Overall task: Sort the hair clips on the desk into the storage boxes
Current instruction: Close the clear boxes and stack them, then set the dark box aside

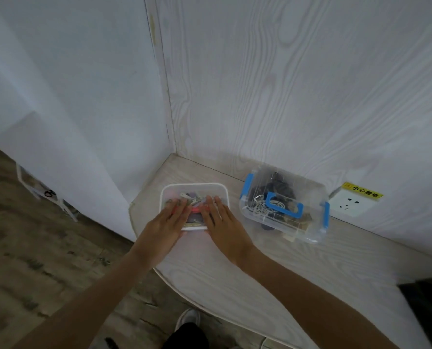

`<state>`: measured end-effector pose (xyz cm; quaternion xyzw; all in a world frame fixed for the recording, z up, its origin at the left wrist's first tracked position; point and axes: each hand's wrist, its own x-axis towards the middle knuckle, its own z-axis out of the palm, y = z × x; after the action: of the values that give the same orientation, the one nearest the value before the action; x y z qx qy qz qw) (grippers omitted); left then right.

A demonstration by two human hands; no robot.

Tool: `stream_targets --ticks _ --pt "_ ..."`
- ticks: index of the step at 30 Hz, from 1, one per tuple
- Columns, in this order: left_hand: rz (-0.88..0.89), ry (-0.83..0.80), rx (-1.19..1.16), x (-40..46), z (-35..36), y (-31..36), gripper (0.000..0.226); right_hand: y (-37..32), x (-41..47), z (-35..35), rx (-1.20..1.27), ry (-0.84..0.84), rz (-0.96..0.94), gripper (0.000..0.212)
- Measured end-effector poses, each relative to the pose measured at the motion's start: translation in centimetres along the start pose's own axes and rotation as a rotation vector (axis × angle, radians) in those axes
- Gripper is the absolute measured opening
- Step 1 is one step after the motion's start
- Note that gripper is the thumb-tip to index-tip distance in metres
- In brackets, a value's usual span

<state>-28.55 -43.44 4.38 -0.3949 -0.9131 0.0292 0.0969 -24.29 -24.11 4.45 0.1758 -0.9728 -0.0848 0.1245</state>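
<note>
Shoe, wood floor, pale desk, panelled wall

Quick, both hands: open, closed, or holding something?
Left hand: open, fingers flat on the white-lidded box.
Right hand: open, fingers flat on the same box.

Bare forearms, no sleeves, left hand, right hand, dark trousers, white shoe

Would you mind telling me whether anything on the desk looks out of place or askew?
Nothing looks spilled or damaged. The blue-latched box sits closed but askew to the wall, near the socket. Both hands, left and right, lie flat on the white-rimmed box.
</note>
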Motion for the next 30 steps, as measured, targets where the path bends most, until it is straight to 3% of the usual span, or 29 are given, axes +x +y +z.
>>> stream_targets --ticks 4,10,15,20,26,30 --pt "0.023 -0.016 0.044 -0.2 0.2 -0.1 0.075 0.0 0.1 -0.6 0.006 -0.052 -0.018 0.079" --pt "0.139 0.048 0.158 -0.3 -0.1 -0.5 0.063 1.6 0.1 -0.8 -0.052 -0.086 -0.145 0.053" --pt "0.192 0.126 0.185 -0.3 0.8 -1.3 0.046 1.4 -0.2 -1.2 -0.113 -0.121 -0.140 0.051" --pt "0.247 0.139 0.216 -1.2 3.2 -1.8 0.047 1.2 -0.7 -0.2 -0.061 -0.048 -0.100 0.050" --pt "0.189 0.155 0.202 -1.1 3.3 -1.3 0.044 0.7 -0.9 -0.9 0.029 -0.035 -0.076 0.048" --pt "-0.044 0.047 -0.056 -1.0 1.0 0.1 0.054 0.4 -0.5 -2.3 0.275 -0.245 0.031 0.069"
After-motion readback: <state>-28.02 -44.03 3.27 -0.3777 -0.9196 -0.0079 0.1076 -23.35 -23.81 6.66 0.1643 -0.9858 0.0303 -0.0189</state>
